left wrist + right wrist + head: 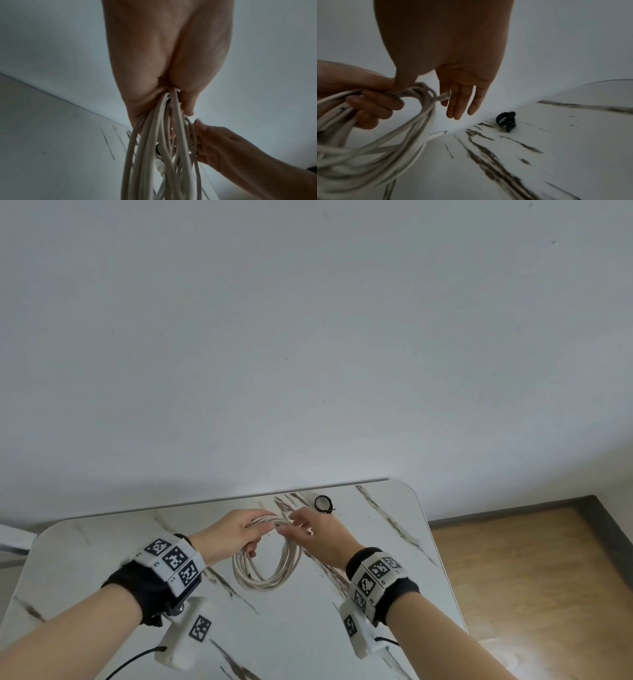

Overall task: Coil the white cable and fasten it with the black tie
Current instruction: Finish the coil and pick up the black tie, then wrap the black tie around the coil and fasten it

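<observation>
The white cable is wound into a coil of several loops that hangs over the marble-patterned table. My left hand grips the top of the coil in its curled fingers, and the loops run down out of its fist. My right hand is beside the coil's upper right with its fingers straight and relaxed; a loose cable end lies against them. The black tie, curled into a small ring, lies on the table just beyond the right hand.
The table's far edge meets a plain white wall. Its rounded right edge drops to a wooden floor. White wrist cameras with black-and-white markers hang under both forearms, and a thin black wire trails from the left one.
</observation>
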A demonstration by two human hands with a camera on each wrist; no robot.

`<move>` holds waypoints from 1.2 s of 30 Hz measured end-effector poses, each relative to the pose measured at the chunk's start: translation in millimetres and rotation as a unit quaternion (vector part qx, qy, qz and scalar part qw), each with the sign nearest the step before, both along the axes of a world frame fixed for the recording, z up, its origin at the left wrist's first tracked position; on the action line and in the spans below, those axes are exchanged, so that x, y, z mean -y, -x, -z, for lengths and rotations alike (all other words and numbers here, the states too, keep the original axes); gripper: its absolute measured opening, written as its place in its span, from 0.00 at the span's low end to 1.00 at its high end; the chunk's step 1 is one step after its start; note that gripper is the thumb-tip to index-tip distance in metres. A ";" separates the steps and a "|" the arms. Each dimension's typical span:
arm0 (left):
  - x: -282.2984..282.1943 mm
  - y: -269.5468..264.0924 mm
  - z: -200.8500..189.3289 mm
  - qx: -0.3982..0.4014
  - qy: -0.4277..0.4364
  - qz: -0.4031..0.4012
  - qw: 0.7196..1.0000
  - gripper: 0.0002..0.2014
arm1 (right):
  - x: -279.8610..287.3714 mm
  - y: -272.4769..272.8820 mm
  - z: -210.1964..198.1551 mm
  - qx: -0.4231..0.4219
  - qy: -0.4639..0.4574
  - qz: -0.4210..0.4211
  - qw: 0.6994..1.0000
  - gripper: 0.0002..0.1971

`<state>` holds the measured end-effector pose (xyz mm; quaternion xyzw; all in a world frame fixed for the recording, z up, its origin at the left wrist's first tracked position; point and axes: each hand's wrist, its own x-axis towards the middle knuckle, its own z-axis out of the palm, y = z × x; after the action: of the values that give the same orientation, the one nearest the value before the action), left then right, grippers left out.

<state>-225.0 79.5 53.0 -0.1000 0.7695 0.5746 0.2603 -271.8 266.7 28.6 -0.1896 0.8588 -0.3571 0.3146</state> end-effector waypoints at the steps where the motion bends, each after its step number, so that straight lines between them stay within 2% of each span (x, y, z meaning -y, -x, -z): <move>1: 1.4 -0.1 3.4 0.005 -0.001 -0.011 1.000 0.09 | -3.4 6.5 3.5 -0.007 0.001 0.019 1.000 0.25; 5: 8.7 -1.0 12.9 0.028 -0.010 -0.055 0.998 0.09 | -19.5 36.5 27.2 -0.102 -0.082 0.052 0.990 0.11; 6: 10.5 -1.3 15.3 0.034 -0.015 -0.065 0.997 0.09 | -23.2 42.0 33.2 -0.119 -0.107 0.044 0.986 0.12; 9: 16.9 -2.3 23.4 0.046 -0.029 -0.094 0.994 0.10 | -30.5 53.5 48.7 -0.150 -0.175 -0.031 0.973 0.24; 11: 20.8 -3.5 27.6 0.058 -0.051 -0.112 0.991 0.09 | -31.9 59.8 55.9 -0.149 -0.207 -0.047 0.966 0.27; 13: 23.9 -4.5 30.2 0.070 -0.084 -0.133 0.985 0.09 | -31.7 65.1 64.9 -0.129 -0.219 -0.017 0.967 0.25; 16: 27.5 -5.8 29.5 0.077 -0.131 -0.161 0.975 0.09 | -28.8 68.9 76.1 -0.112 -0.224 0.012 0.968 0.19; 18: 31.0 -6.5 28.9 0.083 -0.154 -0.174 0.969 0.13 | -25.4 70.1 78.6 -0.113 -0.233 0.016 0.966 0.14; 21: 38.0 -8.7 26.1 0.090 -0.169 -0.187 0.964 0.09 | -18.7 69.8 74.8 -0.121 -0.239 0.001 0.964 0.09; 25: 48.9 -14.8 20.9 0.105 -0.200 -0.207 0.952 0.08 | -6.2 62.0 55.3 -0.131 -0.178 0.025 0.975 0.08; 29: 61.3 -24.2 4.2 0.106 -0.219 -0.202 0.949 0.08 | 15.7 41.7 19.5 -0.076 -0.059 0.095 0.991 0.05; 36: 97.0 -47.9 -38.3 0.079 -0.213 -0.162 0.960 0.08 | 79.3 -16.0 -57.7 -0.017 0.123 0.153 0.980 0.04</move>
<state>-177.1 -17.5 91.3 -0.2107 0.5798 0.7501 0.2384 -255.9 187.4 86.3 -0.0996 0.8324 -0.5008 0.2155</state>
